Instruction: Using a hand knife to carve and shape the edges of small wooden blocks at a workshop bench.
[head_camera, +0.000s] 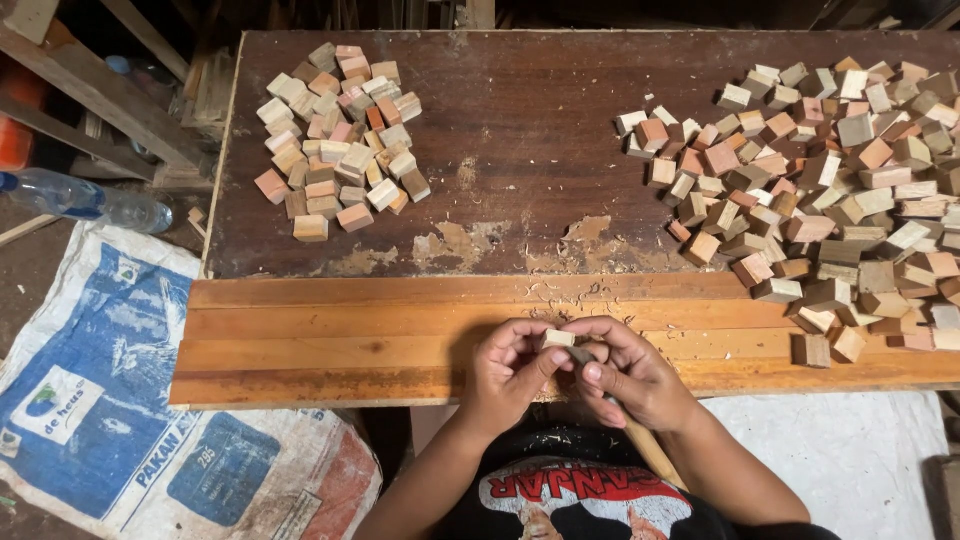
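Two bare hands, the left hand (508, 370) and the right hand (625, 372), pinch one small pale wooden block (558, 339) between their fingertips. Two heaps of small cut wooden blocks lie beyond the fingers: one compact heap (335, 135) far to their left, one larger heap (830, 185) to their right, each too many to count. One clear plastic bottle (85, 200) lies far left.
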